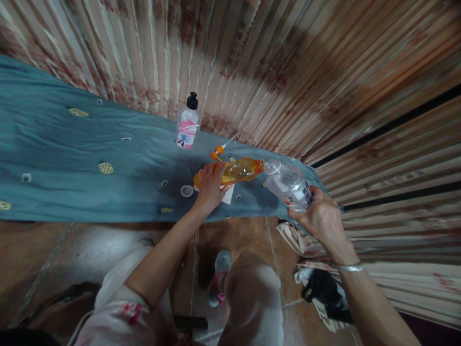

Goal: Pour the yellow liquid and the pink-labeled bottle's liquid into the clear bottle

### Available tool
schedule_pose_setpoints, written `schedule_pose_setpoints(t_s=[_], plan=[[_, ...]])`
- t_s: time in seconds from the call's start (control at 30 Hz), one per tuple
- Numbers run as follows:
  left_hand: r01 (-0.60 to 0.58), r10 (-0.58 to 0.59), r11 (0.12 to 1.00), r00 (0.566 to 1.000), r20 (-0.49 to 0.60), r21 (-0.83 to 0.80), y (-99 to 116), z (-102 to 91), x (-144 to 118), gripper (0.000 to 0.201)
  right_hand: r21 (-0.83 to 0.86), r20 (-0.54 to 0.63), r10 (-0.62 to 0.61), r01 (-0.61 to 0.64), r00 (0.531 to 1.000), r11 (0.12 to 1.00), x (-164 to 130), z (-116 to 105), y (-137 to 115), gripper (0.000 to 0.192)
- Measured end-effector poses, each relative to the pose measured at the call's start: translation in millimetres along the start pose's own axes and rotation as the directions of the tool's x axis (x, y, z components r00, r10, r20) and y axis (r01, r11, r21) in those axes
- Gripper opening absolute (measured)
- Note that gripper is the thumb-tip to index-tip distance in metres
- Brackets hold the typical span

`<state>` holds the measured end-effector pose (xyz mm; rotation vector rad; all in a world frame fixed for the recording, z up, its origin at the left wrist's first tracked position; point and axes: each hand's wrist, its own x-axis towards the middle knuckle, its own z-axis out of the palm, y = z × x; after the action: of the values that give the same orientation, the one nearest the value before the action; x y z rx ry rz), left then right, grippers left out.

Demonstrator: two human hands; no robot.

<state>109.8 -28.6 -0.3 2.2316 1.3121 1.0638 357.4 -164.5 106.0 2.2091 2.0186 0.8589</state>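
Left hand (210, 188) gripped our orange bottle (234, 172), tipped sideways, neck touching the clear bottle (290, 184) that our right hand (320, 220) clasped above the blue cloth (57, 158).

The picture is dim and warm-toned, with soft, uneven light. A broad dark shadow falls across the striped curtain (288, 62) at the top, and another darkens the blue cloth (54, 144) beneath the orange bottle (239, 171). The lens bends the view strongly: the curtain's stripes fan out and curve toward the edges. The corners are smeared and soft, while the centre is fairly sharp. The clear bottle (290, 185) shows faint highlights. The tiled floor (72, 245) gives a dull sheen.
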Motion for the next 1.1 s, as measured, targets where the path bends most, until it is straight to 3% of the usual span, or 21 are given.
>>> schedule_pose_setpoints(t_s=[1.1], plan=[[-0.007,0.007,1.000,1.000,-0.011,0.001,0.1,0.1,0.3,0.055,-0.010,0.023,0.008,-0.008,1.000,1.000,1.0,-1.2,0.3,0.073]])
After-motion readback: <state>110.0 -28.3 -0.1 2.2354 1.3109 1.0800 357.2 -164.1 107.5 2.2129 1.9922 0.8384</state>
